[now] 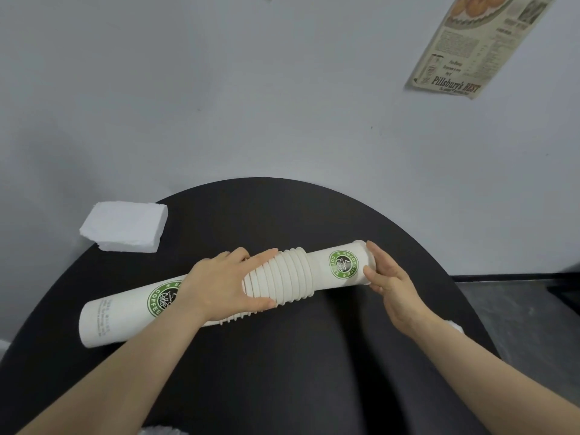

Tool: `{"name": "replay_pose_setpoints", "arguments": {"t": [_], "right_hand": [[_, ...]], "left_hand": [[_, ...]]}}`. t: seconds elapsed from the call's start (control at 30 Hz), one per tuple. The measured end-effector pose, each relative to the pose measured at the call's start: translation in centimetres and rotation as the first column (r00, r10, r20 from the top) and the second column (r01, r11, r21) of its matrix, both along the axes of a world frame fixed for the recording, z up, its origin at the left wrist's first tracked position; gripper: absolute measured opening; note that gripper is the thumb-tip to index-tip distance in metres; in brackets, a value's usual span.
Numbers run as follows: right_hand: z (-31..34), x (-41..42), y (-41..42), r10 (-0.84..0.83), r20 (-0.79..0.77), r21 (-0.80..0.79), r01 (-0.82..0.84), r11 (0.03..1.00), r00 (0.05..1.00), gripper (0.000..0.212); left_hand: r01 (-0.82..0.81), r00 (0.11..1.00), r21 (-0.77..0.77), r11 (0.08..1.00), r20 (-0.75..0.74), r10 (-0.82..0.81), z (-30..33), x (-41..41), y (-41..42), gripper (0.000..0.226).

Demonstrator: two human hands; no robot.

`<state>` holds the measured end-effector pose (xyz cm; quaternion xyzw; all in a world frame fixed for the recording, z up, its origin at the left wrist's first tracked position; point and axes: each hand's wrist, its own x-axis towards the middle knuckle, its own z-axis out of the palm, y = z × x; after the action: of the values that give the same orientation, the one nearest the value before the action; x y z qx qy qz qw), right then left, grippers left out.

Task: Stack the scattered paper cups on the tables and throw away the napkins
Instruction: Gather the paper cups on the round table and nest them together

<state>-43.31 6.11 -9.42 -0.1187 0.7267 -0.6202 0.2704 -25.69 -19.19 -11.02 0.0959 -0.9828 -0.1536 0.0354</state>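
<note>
A long stack of white paper cups [284, 279] with green coffee logos lies on its side across the round black table [282, 356]. My left hand [219, 282] wraps around the stack near its middle, over the ribbed rims. At the stack's right end, my right hand [387, 277] holds the bottom of the end cup [340, 263]. The stack's left end [103, 321] rests on the table. A pile of white napkins [125, 226] sits at the table's far left edge.
A grey wall rises right behind the table, with a paper poster [474, 45] at the upper right. Something white [455, 326] peeks out under my right forearm at the table's right edge. Another white thing [163, 431] shows at the bottom edge.
</note>
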Motion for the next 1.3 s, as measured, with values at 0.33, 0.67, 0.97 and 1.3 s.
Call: {"name": "replay_pose_setpoints", "arguments": {"t": [0.33, 0.67, 0.97, 1.3], "right_hand": [[-0.1, 3.8, -2.4, 0.304, 0.037, -0.035, -0.303, 0.952, 0.952, 0.062], [-0.5, 4.3, -3.9, 0.361, 0.038, 0.017, -0.361, 0.932, 0.932, 0.071], [-0.3, 6.5, -6.0, 0.266, -0.032, 0.069, -0.263, 0.962, 0.964, 0.072], [5.3, 8.7, -8.6, 0.244, 0.221, -0.343, -0.159, 0.926, 0.944, 0.098]], "left_hand": [[0.003, 1.0, -0.024, 1.0, -0.021, -0.003, -0.2, 0.1, 0.1, 0.09], [0.0, 1.0, -0.006, 1.0, -0.015, 0.0, -0.2, 0.1, 0.0, 0.091], [0.004, 0.996, -0.033, 0.999, 0.085, -0.001, 1.0, 0.1, 0.1, 0.092], [-0.031, 0.979, 0.354, 0.935, -0.176, 0.099, 8.1, 0.5, -0.3, 0.084]]}}
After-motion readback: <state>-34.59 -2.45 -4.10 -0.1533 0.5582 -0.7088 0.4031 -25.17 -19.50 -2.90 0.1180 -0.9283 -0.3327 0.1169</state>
